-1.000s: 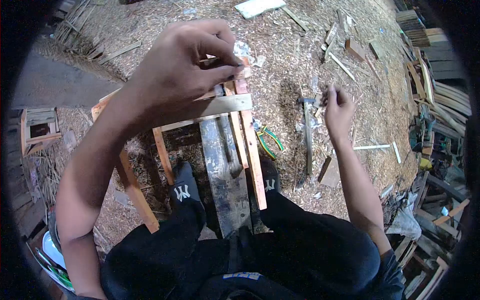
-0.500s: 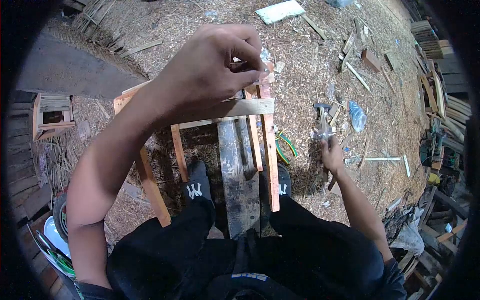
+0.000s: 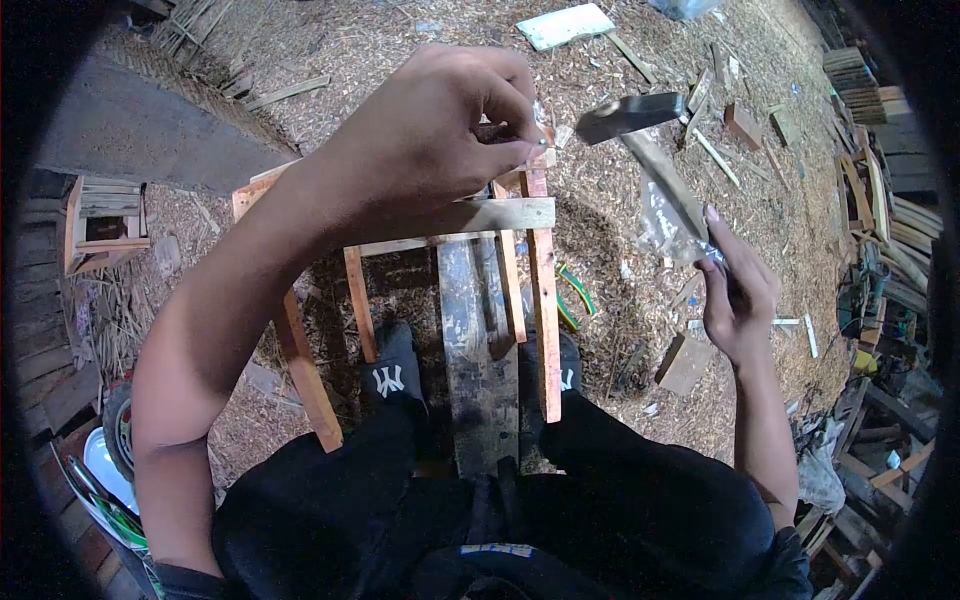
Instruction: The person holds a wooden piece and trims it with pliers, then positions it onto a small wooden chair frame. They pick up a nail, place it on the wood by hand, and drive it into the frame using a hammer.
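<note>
A wooden frame of thin slats (image 3: 543, 320) stands over a dark worn plank (image 3: 478, 400) between the feet. Above its far right corner is my left hand (image 3: 470, 130), thumb and forefinger pinched on a tiny nail-like piece (image 3: 542, 143) whose tip barely shows. A crosspiece (image 3: 520, 213) runs below that hand. To the right, my right hand (image 3: 740, 290) is wrapped round the handle of a hammer (image 3: 632, 117); the head is raised near the frame's far right corner, apart from it. A crumpled clear plastic bag (image 3: 665, 225) shows behind the handle.
Green and yellow pliers (image 3: 574, 295) lie on the chip-strewn ground right of the frame. A wood block (image 3: 685, 363) lies near my right forearm, and a white board (image 3: 565, 26) at the top. Wood scraps are piled along the right edge. A white helmet-like object (image 3: 108, 468) is at lower left.
My right hand has picked the hammer up off the ground and raised it up and to the right. My left hand has stayed nearly in place, still pinching.
</note>
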